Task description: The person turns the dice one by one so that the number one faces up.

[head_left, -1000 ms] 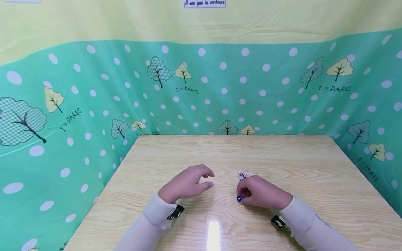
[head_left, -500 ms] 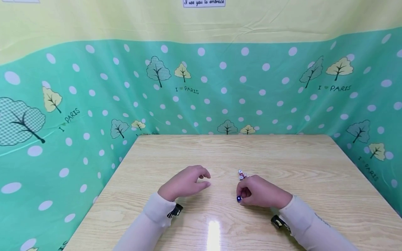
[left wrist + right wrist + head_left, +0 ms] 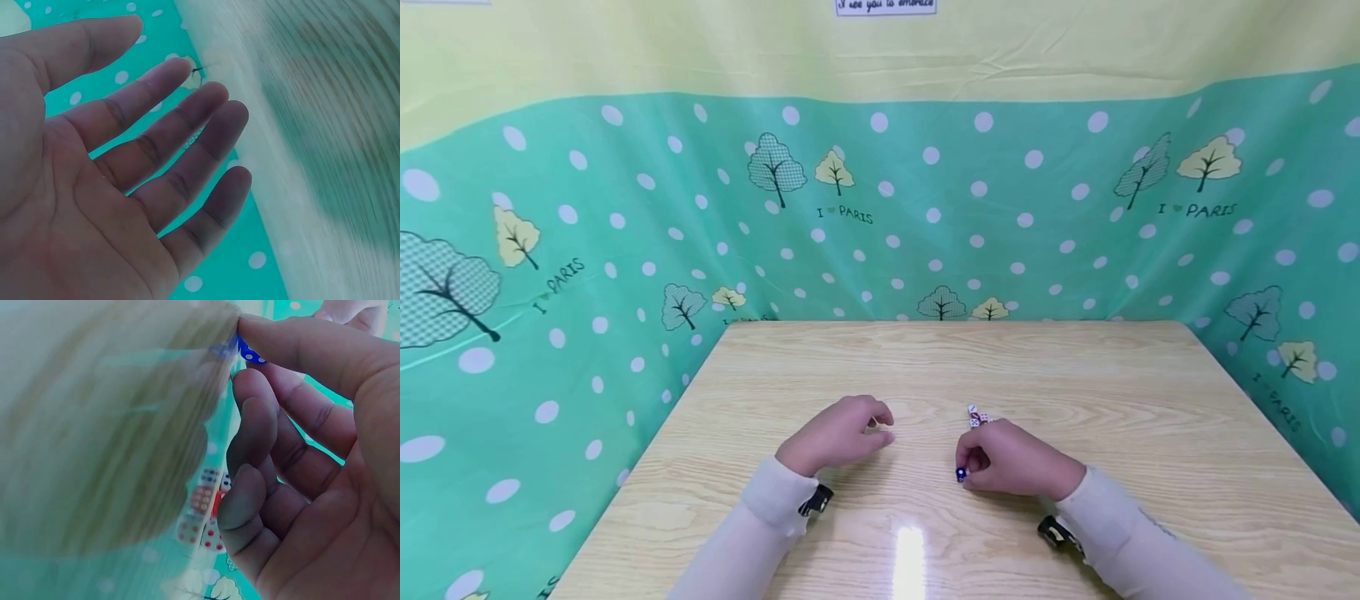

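Note:
My right hand [image 3: 1018, 458] pinches a small blue die [image 3: 961, 473] with white pips between thumb and forefinger, low at the tabletop. In the right wrist view, the blue die [image 3: 251, 353] sits at the thumb tip beside its reflection, while the other fingers curl loosely. Just beyond that hand lies a small group of dice: white ones [image 3: 972, 410] and at least one red die [image 3: 219, 503], partly hidden by the hand. My left hand [image 3: 835, 433] hovers to the left, fingers relaxed and apart, with nothing in it, as the left palm [image 3: 94, 206] also shows.
A glossy wood-grain table [image 3: 820, 358] spreads under both hands, with a bright light reflection [image 3: 910, 558] near the front. Green polka-dot cloth [image 3: 880, 225] hangs behind the table and along both sides.
My right hand has shifted slightly left with the blue die, showing more of the dice behind it. The left hand has drifted a little left too.

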Tool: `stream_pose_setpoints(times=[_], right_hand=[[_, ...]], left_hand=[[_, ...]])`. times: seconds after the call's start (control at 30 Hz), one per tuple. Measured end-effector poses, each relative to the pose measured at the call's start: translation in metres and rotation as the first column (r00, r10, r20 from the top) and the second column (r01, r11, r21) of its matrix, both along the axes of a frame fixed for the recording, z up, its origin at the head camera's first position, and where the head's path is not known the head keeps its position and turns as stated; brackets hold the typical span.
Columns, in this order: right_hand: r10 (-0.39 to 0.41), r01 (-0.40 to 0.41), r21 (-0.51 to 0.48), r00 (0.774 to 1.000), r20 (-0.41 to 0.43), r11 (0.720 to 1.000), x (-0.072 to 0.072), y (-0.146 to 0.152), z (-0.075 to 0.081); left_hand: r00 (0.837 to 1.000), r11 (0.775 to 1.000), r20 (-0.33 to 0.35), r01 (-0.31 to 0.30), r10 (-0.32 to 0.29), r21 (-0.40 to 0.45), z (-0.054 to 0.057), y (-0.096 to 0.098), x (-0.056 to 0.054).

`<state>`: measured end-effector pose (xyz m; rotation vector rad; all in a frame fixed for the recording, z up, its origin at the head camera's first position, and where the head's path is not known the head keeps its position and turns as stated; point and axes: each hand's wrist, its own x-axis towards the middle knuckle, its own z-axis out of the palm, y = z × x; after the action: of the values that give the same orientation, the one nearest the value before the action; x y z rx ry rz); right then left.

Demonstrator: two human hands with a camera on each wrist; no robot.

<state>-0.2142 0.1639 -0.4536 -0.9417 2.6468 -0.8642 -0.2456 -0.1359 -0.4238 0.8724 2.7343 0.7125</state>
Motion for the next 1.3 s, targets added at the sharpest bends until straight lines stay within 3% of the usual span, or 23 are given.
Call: stream_pose_setpoints(times=[0.27,0.7,0.9,1.3], right_hand=[[-0.002,0.002,0.004,1.000,-0.002,1.000,-0.005,-0.016,0.000],[0.000,0.000,-0.001,1.000,0.008,1.000,-0.008,-0.030,-0.002],[-0.032,0.032,0.008,0.999,0.015,0.999,-0.008,-0.020,0.008],[-0.242,0.244,-0.048,0.970,0.026,0.969,-0.024,0.023,0.030]], left_hand=[[1.000,1.000,0.006,-0.013,0.013,-0.006,-0.003,0.000,-0.002],[0.995,0.993,0.002,-0.095,0.095,-0.074,-0.007,-0.007,-0.010],[0.998,0.994,-0.015,-0.059,0.058,-0.088,-0.010,0.000,-0.008],[0.996,0.986,-0.059,0.064,-0.074,-0.152,-0.008,0.040,0.021]])
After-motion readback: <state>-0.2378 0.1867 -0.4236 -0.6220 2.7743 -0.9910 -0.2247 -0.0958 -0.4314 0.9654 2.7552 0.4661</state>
